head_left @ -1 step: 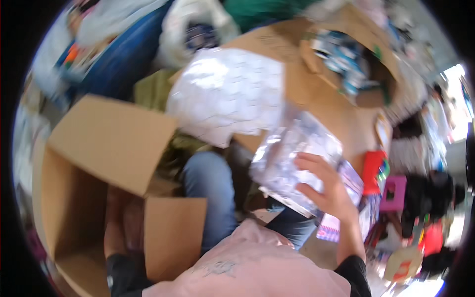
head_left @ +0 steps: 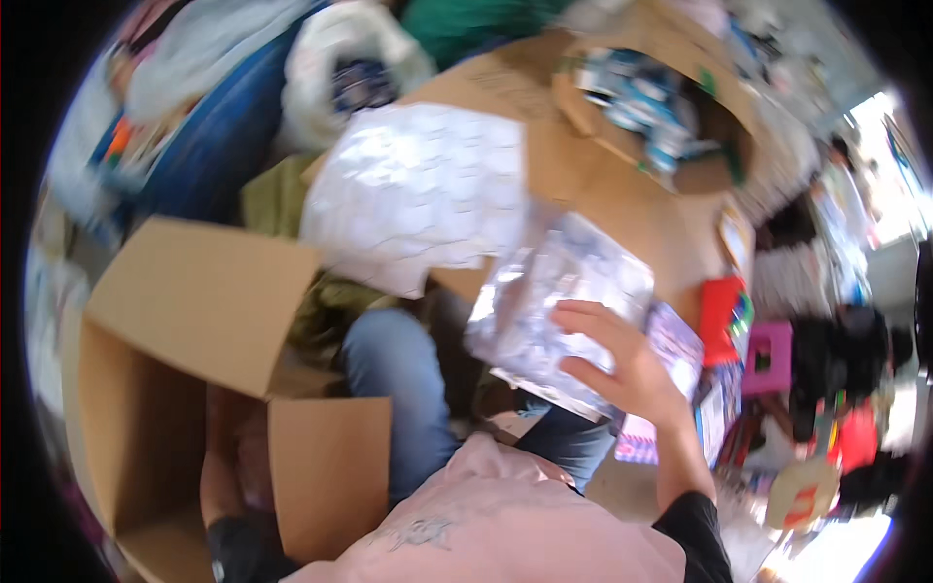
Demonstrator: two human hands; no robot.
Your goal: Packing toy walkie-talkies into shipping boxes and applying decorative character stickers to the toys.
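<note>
My right hand (head_left: 627, 374) is over a shiny silver plastic packet (head_left: 520, 306), its fingers and thumb spread apart. Whether the fingertips press on the packet is hard to tell. The packet lies at the near edge of a cardboard-covered surface (head_left: 671, 238), above my lap. My left forearm (head_left: 222, 476) reaches down into an open cardboard box (head_left: 209, 296) at the left. Shadow and a box flap hide the fingers of that hand. Beyond the packet lies a glossy white sheet (head_left: 418, 185) with rows of small marks.
A cardboard container (head_left: 714, 180) at the far right holds blue and white packets. Nearby are a red packet (head_left: 719, 321), a purple printed package (head_left: 671, 350) and a pink plastic stool (head_left: 768, 358). A white bag (head_left: 311, 73) and a blue container (head_left: 228, 117) stand far left.
Most of the scene has shifted slightly left in the view. My right hand remains spread over the silver packet, and my left arm is still inside the box.
</note>
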